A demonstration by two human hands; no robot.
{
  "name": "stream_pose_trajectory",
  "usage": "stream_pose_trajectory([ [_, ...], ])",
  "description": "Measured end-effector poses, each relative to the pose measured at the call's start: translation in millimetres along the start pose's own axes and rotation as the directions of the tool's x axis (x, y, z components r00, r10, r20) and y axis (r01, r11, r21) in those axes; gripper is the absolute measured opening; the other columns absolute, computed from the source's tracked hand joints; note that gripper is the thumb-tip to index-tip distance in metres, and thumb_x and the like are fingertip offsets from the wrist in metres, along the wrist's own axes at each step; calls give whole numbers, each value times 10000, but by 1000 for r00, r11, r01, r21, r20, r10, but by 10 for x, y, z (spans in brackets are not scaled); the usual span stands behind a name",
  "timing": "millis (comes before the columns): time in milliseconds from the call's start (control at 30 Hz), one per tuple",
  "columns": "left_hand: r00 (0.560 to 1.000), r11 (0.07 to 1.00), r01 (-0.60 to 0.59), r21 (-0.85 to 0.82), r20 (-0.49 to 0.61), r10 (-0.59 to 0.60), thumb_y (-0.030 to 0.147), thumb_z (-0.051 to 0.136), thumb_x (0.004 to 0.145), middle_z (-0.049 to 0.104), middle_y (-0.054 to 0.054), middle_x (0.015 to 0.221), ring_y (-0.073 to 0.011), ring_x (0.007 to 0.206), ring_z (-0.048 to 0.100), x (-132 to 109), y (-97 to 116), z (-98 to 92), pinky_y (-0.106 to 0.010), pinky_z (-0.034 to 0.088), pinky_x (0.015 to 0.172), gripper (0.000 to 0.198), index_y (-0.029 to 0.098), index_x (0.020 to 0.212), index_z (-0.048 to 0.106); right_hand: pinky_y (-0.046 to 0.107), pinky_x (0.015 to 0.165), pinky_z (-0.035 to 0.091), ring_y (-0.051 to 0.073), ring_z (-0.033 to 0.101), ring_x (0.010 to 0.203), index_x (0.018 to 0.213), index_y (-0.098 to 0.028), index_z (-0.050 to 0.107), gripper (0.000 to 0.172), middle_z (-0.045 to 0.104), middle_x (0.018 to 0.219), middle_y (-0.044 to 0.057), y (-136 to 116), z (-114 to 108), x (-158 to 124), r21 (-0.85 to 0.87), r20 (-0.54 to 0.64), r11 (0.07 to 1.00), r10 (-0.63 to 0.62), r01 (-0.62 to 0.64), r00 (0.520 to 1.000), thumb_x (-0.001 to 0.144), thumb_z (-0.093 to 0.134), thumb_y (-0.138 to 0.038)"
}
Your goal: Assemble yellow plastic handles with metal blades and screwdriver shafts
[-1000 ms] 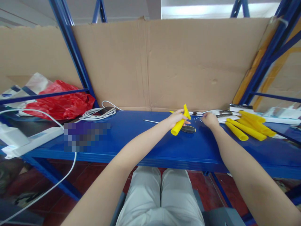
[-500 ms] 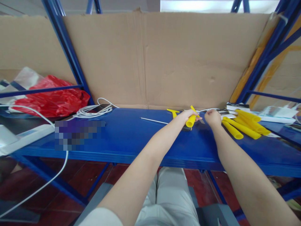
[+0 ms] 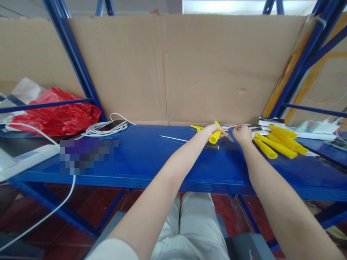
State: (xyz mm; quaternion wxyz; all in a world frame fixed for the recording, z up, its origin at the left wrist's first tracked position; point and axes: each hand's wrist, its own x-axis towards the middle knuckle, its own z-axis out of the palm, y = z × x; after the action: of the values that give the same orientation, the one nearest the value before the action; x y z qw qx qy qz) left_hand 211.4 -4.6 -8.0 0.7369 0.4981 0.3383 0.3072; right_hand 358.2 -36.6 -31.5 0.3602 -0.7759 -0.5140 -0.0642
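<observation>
My left hand [image 3: 210,131] is closed around a yellow hollow tube [image 3: 214,137], whose open end faces me. Another slim yellow part [image 3: 219,126] sticks up past its fingers; whether it joins the tube I cannot tell. To the right, my right hand [image 3: 242,134] is balled with the fingers curled in, and what it pinches is hidden. A small flat greyish piece [image 3: 230,138] shows between the hands. Behind my left wrist lies a yellow T-shaped part [image 3: 197,128], partly covered. A screwdriver with a dark handle [image 3: 211,146] rests on the blue table under my left hand.
Several yellow tubes [image 3: 282,144] are piled right of my right hand, with small boxes [image 3: 271,122] and a white power strip [image 3: 314,134] behind. Coiled white cable [image 3: 104,129] and a red plastic bag [image 3: 59,112] lie left. Cardboard [image 3: 168,68] walls off the back.
The view has shifted slightly. My left hand and its tube have risen a little, uncovering more of the screwdriver handle. My right hand stays closed close by.
</observation>
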Motion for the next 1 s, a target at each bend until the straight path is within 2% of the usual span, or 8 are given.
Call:
stream_pose_trajectory([
  [67, 997, 997, 12, 80, -81, -5, 15, 497, 854, 698, -181, 1043, -123, 602, 655, -97, 76, -72, -184, 451, 477, 448, 37, 1301, 496, 370, 878, 499, 327, 660, 1047, 1047, -93, 727, 315, 713, 1071, 214, -16, 23, 2, -31, 85, 998, -57, 60, 995, 867, 486, -188],
  [200, 954, 917, -160, 365, -182, 239, -28, 497, 809, 645, -167, 1231, -135, 695, 688, -441, 211, -266, -188, 477, 519, 603, 135, 1389, 465, 282, 905, 486, 244, 675, 1043, 980, -139, 767, 281, 743, 1057, 128, -49, 61, -13, -42, 275, 966, -234, 255, 932, 839, 524, -131],
  [300, 889, 769, -276, 577, -152, 432, -42, 515, 774, 568, -130, 1385, -177, 859, 703, -726, 246, -456, -208, 530, 612, 704, 205, 1431, 459, 245, 886, 495, 209, 689, 1011, 931, -173, 789, 295, 758, 1028, 75, -65, 76, -30, -29, 343, 952, -276, 304, 898, 806, 536, -87],
  [433, 821, 559, -304, 771, -85, 564, -25, 548, 747, 547, -117, 1432, -289, 1155, 626, -980, 226, -712, -358, 567, 880, 773, 227, 1471, 452, 246, 900, 507, 201, 700, 989, 905, -183, 800, 328, 767, 992, 52, -84, 114, -39, -27, 387, 938, -308, 344, 869, 772, 532, -50],
  [533, 747, 344, -355, 869, 43, 663, -39, 513, 730, 520, -66, 1476, -284, 1377, 453, -1068, 169, -867, -469, 434, 1101, 798, 259, 1468, 461, 243, 943, 496, 193, 691, 1033, 933, -188, 800, 347, 764, 1025, 44, -95, 163, -35, -19, 408, 926, -338, 378, 848, 772, 524, -51],
  [633, 705, 150, -345, 927, 150, 694, -57, 456, 728, 493, -54, 1504, -234, 1440, 377, -1120, 78, -966, -465, 321, 1186, 801, 253, 1467, 462, 250, 967, 489, 194, 684, 1059, 951, -191, 797, 349, 759, 1056, 42, -94, 214, -27, -39, 426, 917, -344, 396, 837, 778, 524, -59],
  [800, 750, -55, -292, 955, 264, 606, -56, 420, 744, 415, -39, 1563, -195, 1454, 355, -1214, -66, -969, -401, 347, 1171, 798, 255, 1479, 435, 264, 967, 490, 202, 675, 1076, 953, -208, 792, 341, 757, 1064, 37, -84, 271, -8, -74, 415, 902, -360, 426, 835, 778, 532, -74],
  [1000, 825, -172, -224, 959, 281, 490, -51, 439, 771, 362, -54, 1591, -235, 1393, 452, -1265, -168, -842, -378, 402, 1116, 765, 260, 1470, 455, 291, 991, 472, 217, 639, 1153, 1090, -170, 761, 382, 719, 1182, 83, -116, 299, -9, -129, 451, 900, -321, 417, 833, 806, 517, -98],
])
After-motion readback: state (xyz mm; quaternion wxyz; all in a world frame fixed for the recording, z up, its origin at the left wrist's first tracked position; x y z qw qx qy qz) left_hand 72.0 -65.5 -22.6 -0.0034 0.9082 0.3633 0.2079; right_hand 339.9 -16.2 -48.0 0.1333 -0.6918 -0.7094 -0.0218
